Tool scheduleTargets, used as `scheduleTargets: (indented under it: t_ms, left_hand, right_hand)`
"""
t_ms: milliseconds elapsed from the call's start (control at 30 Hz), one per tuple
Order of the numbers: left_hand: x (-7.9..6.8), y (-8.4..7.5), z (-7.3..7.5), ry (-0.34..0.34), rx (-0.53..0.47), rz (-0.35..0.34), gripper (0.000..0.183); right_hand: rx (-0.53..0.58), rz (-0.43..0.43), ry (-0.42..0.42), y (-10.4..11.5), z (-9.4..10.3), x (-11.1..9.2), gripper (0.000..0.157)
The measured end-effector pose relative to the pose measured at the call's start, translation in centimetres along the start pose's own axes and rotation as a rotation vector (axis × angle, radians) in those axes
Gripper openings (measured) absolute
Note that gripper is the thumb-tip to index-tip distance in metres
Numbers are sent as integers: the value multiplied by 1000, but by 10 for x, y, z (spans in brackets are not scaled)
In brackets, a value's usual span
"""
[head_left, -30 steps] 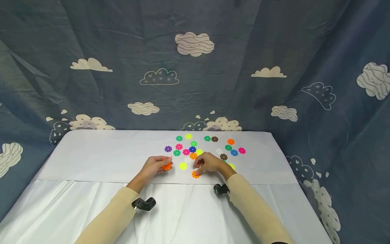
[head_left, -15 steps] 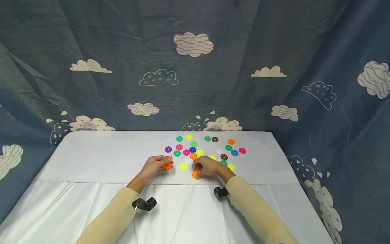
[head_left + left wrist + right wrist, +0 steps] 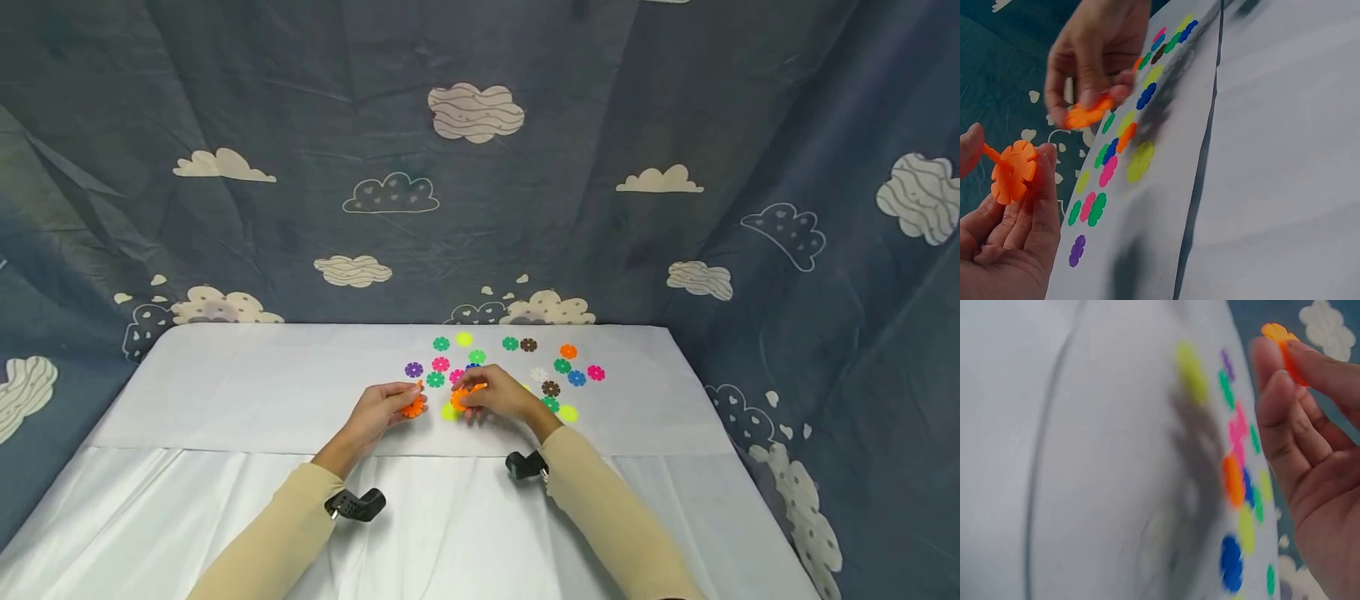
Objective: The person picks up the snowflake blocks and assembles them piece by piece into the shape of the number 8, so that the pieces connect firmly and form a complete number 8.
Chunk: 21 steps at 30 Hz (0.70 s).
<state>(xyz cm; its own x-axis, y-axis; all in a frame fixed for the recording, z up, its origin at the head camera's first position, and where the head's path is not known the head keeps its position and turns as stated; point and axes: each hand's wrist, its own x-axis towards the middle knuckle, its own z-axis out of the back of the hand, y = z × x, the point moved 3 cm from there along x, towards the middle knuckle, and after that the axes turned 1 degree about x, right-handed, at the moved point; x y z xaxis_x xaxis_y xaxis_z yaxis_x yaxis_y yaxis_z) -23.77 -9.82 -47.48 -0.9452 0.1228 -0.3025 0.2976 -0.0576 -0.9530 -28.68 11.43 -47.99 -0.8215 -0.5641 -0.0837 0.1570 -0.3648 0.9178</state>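
My left hand [image 3: 378, 408] pinches orange notched plastic discs [image 3: 1015, 172] between thumb and fingers. In the left wrist view one disc faces the camera and another sits edge-on against it, seemingly slotted together. Raised over the white cloth, my right hand [image 3: 501, 392] pinches a single orange notched disc [image 3: 1089, 114] by its edge. The right wrist view shows that orange disc [image 3: 1285, 347] between thumb and fingertips. The two hands are close but apart. Beneath the right hand lies a yellow disc [image 3: 448, 412], partly covered in the head view.
Loose discs in many colours lie flat beyond the hands, among them a purple disc [image 3: 414, 369], a brown disc [image 3: 551, 388] and a pink disc [image 3: 596, 372]. The white-covered table [image 3: 247, 383] has a fold line across it. A dark cloud-patterned curtain [image 3: 480, 217] hangs behind.
My right hand has picked the orange disc off the cloth and carried it up and leftward, towards the left hand. The left hand has stayed almost still with its orange discs.
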Motion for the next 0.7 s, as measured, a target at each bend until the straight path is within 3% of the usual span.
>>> scheduleTargets:
  t_ms: [167,333,500,700]
  left_hand:
    - [-1,1,-3,-3,-13,-5,35]
    - [-2,0,-3,-14,-31,-11,34]
    - [-3,1,-3,-12,-34,-23,33]
    - [-4,0,-3,-17,-17,-18,33]
  right_hand:
    - [142,21,-120,17,-3,11,23]
    - [249,50,-155,30,-8,17,23]
    - [281,88,-169,35,-12,20,23]
    - [253,50,-173,37,-16,22,24]
